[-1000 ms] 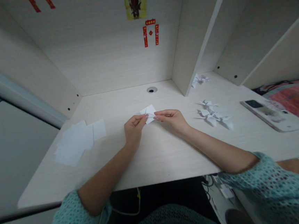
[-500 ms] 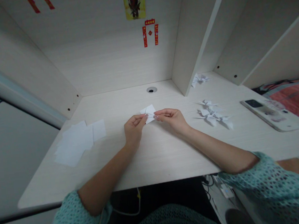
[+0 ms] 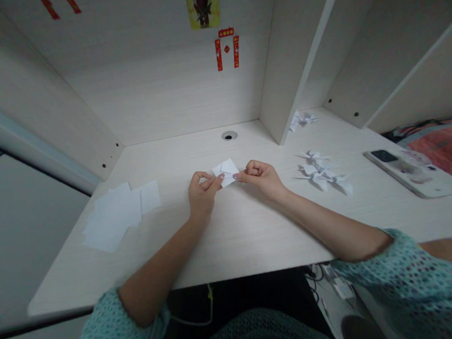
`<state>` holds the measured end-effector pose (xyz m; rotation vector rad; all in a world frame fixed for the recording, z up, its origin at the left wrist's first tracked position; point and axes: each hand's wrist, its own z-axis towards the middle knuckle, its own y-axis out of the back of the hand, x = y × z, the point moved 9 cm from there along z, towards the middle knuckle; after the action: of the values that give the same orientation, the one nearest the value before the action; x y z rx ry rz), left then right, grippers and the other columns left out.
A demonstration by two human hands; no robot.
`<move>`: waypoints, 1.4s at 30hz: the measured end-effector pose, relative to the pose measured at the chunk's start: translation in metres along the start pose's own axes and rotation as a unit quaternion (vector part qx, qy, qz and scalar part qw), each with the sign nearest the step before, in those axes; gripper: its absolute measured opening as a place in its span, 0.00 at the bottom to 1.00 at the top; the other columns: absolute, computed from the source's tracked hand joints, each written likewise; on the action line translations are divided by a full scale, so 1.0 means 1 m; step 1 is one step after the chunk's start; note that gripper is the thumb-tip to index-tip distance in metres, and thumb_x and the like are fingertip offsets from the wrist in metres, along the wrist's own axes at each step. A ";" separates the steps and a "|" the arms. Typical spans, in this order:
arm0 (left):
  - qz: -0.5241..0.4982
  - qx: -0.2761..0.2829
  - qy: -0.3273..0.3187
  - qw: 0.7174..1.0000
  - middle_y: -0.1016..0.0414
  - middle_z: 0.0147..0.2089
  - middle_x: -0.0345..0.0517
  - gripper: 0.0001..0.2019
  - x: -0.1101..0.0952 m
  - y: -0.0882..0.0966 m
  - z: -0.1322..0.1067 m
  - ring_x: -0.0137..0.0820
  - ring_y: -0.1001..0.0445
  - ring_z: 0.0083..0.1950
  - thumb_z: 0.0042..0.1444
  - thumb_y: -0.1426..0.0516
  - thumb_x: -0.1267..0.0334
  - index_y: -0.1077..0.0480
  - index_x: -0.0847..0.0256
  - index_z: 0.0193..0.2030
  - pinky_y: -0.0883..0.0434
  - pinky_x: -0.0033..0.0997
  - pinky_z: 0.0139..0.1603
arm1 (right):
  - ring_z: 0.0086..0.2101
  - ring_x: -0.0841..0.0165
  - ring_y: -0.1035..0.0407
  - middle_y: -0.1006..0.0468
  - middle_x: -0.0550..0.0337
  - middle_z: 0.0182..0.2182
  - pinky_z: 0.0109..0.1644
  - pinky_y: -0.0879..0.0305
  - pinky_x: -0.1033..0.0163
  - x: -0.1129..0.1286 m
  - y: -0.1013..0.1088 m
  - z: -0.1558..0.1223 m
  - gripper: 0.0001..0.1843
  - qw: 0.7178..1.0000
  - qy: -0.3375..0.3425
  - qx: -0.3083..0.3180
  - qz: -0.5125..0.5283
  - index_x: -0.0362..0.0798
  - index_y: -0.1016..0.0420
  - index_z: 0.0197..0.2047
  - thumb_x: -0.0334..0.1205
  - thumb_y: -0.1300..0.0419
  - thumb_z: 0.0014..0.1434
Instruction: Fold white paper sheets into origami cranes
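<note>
Between my hands, just above or on the desk, is a small folded piece of white paper [image 3: 227, 168] with crease lines across it. My left hand [image 3: 202, 191] pinches its left edge, thumb on top and the fingers behind. My right hand [image 3: 261, 179] grips the right edge between thumb and curled index finger. The fingertips under the paper are hidden. Over to the right, several white folded paper cranes [image 3: 319, 174] lie in a cluster. On the left rests a spread pile of white paper sheets [image 3: 111, 216].
A phone [image 3: 408, 174] lies at the right of the white desk [image 3: 232, 243]. More folded paper pieces [image 3: 303, 120] sit behind the upright divider panel [image 3: 298, 52]. A round cable hole [image 3: 229, 136] is near the back wall. Cables hang below the desk's front edge.
The fingers of my right hand have curled in more tightly at the paper's right edge. My left fingers have bent slightly; the paper stays in nearly the same place.
</note>
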<state>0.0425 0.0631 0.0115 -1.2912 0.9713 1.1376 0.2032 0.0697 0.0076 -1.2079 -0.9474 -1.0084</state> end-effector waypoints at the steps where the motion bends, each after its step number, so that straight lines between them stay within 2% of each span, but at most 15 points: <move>1: 0.000 0.002 -0.004 1.000 0.27 0.20 0.35 0.20 -0.001 0.000 0.000 0.27 0.27 0.26 0.39 0.34 0.59 0.43 0.58 0.29 0.34 0.25 0.31 | 0.23 0.73 0.33 0.26 0.65 0.20 0.30 0.39 0.65 0.001 0.000 0.000 0.23 1.000 0.003 0.000 0.004 0.48 0.43 0.19 0.45 0.29 0.35; 5: -0.005 0.016 -0.007 1.000 0.27 0.21 0.35 0.21 -0.002 -0.003 0.000 0.26 0.27 0.26 0.39 0.35 0.59 0.46 0.58 0.30 0.33 0.25 0.33 | 0.23 0.72 0.33 0.26 0.65 0.20 0.29 0.40 0.66 0.002 -0.001 0.000 0.25 1.000 0.009 0.002 0.018 0.49 0.45 0.20 0.44 0.29 0.35; 13: 0.035 0.035 0.024 0.998 0.23 0.28 0.41 0.29 0.003 -0.007 -0.002 0.29 0.25 0.29 0.36 0.33 0.60 0.43 0.58 0.43 0.33 0.25 0.32 | 0.24 0.71 0.31 0.24 0.63 0.23 0.29 0.39 0.65 -0.003 -0.004 -0.002 0.25 1.000 -0.002 0.018 -0.005 0.49 0.46 0.21 0.46 0.30 0.37; 20: 0.060 0.032 0.030 0.997 0.23 0.27 0.43 0.28 0.007 -0.004 0.001 0.30 0.25 0.27 0.36 0.33 0.58 0.39 0.60 0.44 0.34 0.23 0.27 | 0.24 0.70 0.31 0.24 0.62 0.23 0.29 0.39 0.65 -0.003 -0.006 -0.003 0.26 1.000 -0.013 0.020 -0.012 0.50 0.46 0.21 0.48 0.30 0.35; 25: 0.067 0.028 0.037 0.997 0.22 0.30 0.46 0.26 0.012 -0.002 0.002 0.31 0.24 0.29 0.37 0.33 0.58 0.34 0.62 0.44 0.31 0.26 0.30 | 0.24 0.71 0.32 0.25 0.64 0.22 0.29 0.39 0.65 -0.004 -0.006 -0.002 0.27 1.000 -0.015 0.024 0.000 0.50 0.48 0.21 0.46 0.29 0.35; 28: 0.084 0.040 0.042 0.995 0.22 0.28 0.45 0.27 0.014 -0.002 0.004 0.32 0.24 0.30 0.38 0.34 0.58 0.32 0.62 0.47 0.30 0.28 0.32 | 0.22 0.73 0.34 0.25 0.65 0.21 0.28 0.41 0.67 -0.006 -0.004 -0.001 0.27 1.000 -0.015 0.023 0.003 0.49 0.48 0.21 0.45 0.29 0.35; 34: 0.064 0.092 0.045 0.993 0.21 0.32 0.47 0.25 0.016 -0.009 0.006 0.33 0.24 0.33 0.41 0.35 0.56 0.30 0.64 0.47 0.28 0.30 0.37 | 0.21 0.73 0.35 0.29 0.68 0.17 0.28 0.42 0.67 -0.010 0.007 0.003 0.22 1.000 -0.019 -0.011 -0.016 0.48 0.39 0.24 0.47 0.29 0.35; 38: 0.116 0.069 -0.002 0.991 0.21 0.31 0.46 0.22 0.009 -0.006 0.004 0.33 0.24 0.32 0.44 0.37 0.56 0.28 0.64 0.46 0.29 0.28 0.34 | 0.25 0.71 0.32 0.24 0.64 0.22 0.34 0.38 0.64 -0.007 0.004 0.002 0.20 1.000 -0.007 -0.009 -0.023 0.48 0.31 0.31 0.47 0.30 0.36; 42: 0.123 0.042 -0.029 0.991 0.21 0.31 0.44 0.22 0.000 -0.006 -0.001 0.32 0.24 0.32 0.45 0.37 0.56 0.29 0.62 0.48 0.30 0.26 0.33 | 0.29 0.71 0.30 0.23 0.64 0.28 0.38 0.35 0.64 -0.007 -0.011 -0.003 0.25 0.999 -0.003 0.020 0.032 0.50 0.30 0.38 0.43 0.28 0.34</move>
<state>0.0484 0.0620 0.0123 -1.0868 1.1450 1.3006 0.1905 0.0664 0.0040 -1.2020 -0.9248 -0.9320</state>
